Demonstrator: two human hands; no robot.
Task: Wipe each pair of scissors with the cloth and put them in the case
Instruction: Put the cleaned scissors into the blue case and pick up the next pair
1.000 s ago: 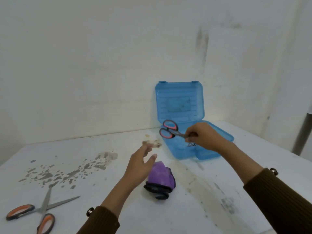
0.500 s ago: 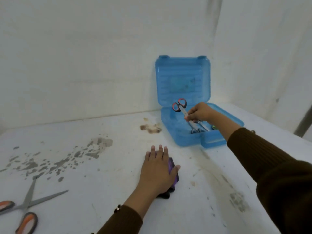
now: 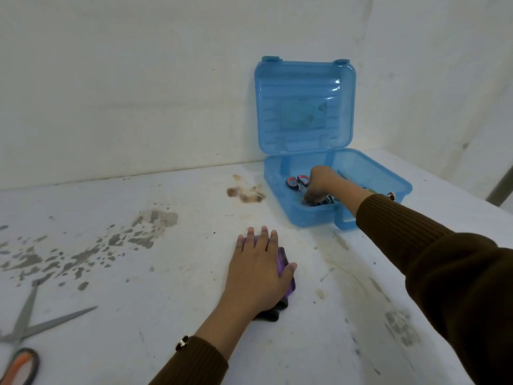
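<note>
The right hand [image 3: 319,186] reaches into the open blue case [image 3: 283,195], fingers closed on the red-handled scissors [image 3: 297,182]; the handles project left of the hand, inside the case. The left hand [image 3: 256,269] lies flat, fingers spread, on the purple cloth [image 3: 286,269] on the bench [image 3: 166,273]. Orange-handled scissors [image 3: 22,343] lie open at the bench's left edge, well apart from both hands.

The person is wearing a dark brown, finely ribbed knit top with long sleeves ending just behind each wrist. A small gold-coloured button is showing at the cuff behind the left hand [image 3: 256,273], and another at the cuff behind the right hand [image 3: 322,183].
</note>
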